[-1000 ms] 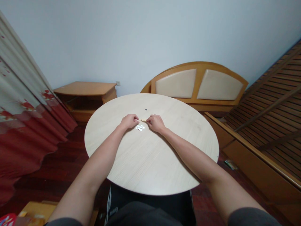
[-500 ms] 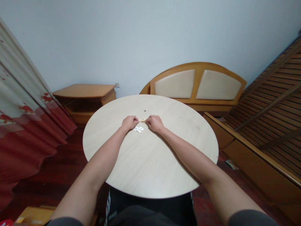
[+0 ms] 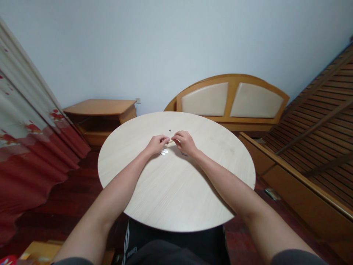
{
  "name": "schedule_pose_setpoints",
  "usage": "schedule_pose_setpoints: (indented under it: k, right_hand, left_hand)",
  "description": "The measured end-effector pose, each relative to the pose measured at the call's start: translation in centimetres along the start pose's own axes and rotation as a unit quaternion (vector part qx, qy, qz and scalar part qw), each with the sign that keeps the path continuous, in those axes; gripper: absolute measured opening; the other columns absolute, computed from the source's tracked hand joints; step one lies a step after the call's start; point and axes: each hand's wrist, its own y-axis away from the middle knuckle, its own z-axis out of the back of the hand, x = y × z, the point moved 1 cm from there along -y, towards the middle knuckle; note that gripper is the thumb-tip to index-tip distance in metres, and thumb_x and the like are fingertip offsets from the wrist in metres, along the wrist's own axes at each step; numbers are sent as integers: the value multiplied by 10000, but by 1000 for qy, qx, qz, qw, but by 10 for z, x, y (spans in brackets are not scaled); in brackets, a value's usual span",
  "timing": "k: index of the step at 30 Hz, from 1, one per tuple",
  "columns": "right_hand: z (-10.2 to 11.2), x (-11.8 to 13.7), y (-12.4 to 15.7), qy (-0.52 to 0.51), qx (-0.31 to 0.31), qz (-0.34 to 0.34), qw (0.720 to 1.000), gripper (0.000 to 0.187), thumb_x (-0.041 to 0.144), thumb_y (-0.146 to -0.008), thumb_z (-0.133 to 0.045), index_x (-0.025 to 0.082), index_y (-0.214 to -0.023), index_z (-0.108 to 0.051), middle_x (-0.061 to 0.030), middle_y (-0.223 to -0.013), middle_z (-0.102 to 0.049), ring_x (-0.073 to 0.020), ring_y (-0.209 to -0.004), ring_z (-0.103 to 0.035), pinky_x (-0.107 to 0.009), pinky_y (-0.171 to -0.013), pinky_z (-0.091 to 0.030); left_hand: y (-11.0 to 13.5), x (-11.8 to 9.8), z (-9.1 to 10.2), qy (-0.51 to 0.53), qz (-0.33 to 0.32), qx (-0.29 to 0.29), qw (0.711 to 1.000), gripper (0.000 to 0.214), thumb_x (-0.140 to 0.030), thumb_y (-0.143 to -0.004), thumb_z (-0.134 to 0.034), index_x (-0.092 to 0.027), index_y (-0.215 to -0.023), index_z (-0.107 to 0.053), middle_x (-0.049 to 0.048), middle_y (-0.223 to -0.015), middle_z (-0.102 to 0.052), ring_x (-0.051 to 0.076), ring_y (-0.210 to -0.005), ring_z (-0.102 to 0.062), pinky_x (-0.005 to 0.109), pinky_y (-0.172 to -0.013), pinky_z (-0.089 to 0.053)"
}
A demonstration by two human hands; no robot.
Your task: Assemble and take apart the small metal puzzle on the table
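Note:
My left hand hovers over the middle of the round table, thumb and fingertips pinched together. Close by on the right, my right hand has its thumb and fingers bent into a pinch. Whatever either pinch holds is too small to make out. A thin tan strip shows between the fingertips. Several small white pieces lie just below my left hand, partly covered by it. A small greyish piece shows beneath my right hand. Beyond both hands sits a tiny dark piece.
A wooden cabinet stands at the back left, beside a red and white curtain. Behind the table is a headboard with cream panels. Slatted wood and a long bed rail run along the right.
My left hand has shifted right, partly over the white pieces. My right hand has moved slightly right and lifted, its fingers more bent. A greyish piece now shows beneath it.

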Motion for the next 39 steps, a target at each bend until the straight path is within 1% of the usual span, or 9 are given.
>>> schedule_pose_setpoints:
  k: [2, 5, 10, 14, 19, 24, 29, 35, 39]
  right_hand:
    - [0, 2, 1, 0, -4, 12, 1000, 167, 175, -1021, -626, 211, -1001, -787, -106, -1036, -732, -251, -980, -623, -371, -854, -413]
    - [-1, 2, 3, -6, 2, 6, 1000, 155, 162, -1007, -633, 207, -1004, -781, -110, -1059, -730, -256, -997, -627, -372, -860, -422]
    - [3, -8, 6, -11, -12, -39, 999, 141, 212, -1007, -638, 203, -1026, -777, -120, -1068, -733, -272, -1013, -636, -394, -891, -447]
    - [7, -22, 10, 1, -31, -78, 996, 160, 207, -996, -616, 209, -978, -774, -115, -1040, -742, -273, -998, -642, -403, -897, -464]
    - [10, -41, 17, 5, -23, -131, 991, 146, 180, -953, -626, 206, -938, -769, -108, -1009, -749, -266, -981, -657, -394, -897, -480]
    - [10, -51, 21, 9, -11, -165, 986, 146, 183, -940, -632, 189, -915, -776, -109, -990, -748, -253, -950, -668, -378, -893, -487]
    - [9, -53, 22, 15, 7, -175, 984, 145, 209, -941, -640, 189, -920, -782, -101, -989, -752, -241, -942, -667, -364, -892, -491]
    - [9, -53, 22, 22, 18, -184, 983, 135, 202, -942, -650, 185, -920, -782, -94, -987, -760, -236, -927, -675, -358, -876, -496]
    - [9, -53, 25, 19, 15, -185, 982, 123, 208, -940, -664, 190, -917, -783, -89, -990, -764, -228, -925, -679, -341, -868, -500]
  left_hand:
    - [0, 0, -1, 24, 0, -4, 1000, 314, -409, -950, -675, -142, -1003, -832, 86, -957, -815, 201, -850, -681, 306, -804, -523]
    - [0, 4, 1, 31, 12, -36, 999, 297, -386, -887, -763, -144, -1038, -844, 84, -956, -816, 198, -835, -667, 312, -789, -519]
    - [-3, 12, 5, -18, 32, -63, 997, 232, -294, -874, -780, -162, -1047, -861, 85, -966, -823, 200, -825, -669, 323, -797, -513]
    - [-5, 20, 7, -49, 56, -70, 995, 225, -252, -890, -772, -162, -1077, -859, 96, -987, -828, 208, -858, -698, 318, -817, -518]
    - [-3, 27, 9, -95, 126, -87, 984, 269, -346, -916, -786, -180, -1116, -852, 111, -1060, -832, 238, -935, -736, 315, -816, -518]
    - [0, 24, 12, -160, 179, -94, 966, 274, -415, -932, -779, -222, -1112, -851, 94, -1119, -832, 254, -1014, -741, 303, -808, -504]
    - [1, 23, 10, -181, 192, -79, 961, 253, -416, -925, -784, -231, -1083, -852, 84, -1099, -833, 245, -986, -741, 292, -763, -484]
    - [-1, 30, 8, -186, 187, -61, 963, 282, -467, -876, -807, -236, -1030, -858, 93, -1064, -836, 254, -944, -731, 296, -710, -459]
    - [-1, 32, 10, -195, 183, -49, 962, 304, -509, -915, -739, -239, -977, -863, 102, -1004, -835, 237, -855, -714, 294, -682, -435]
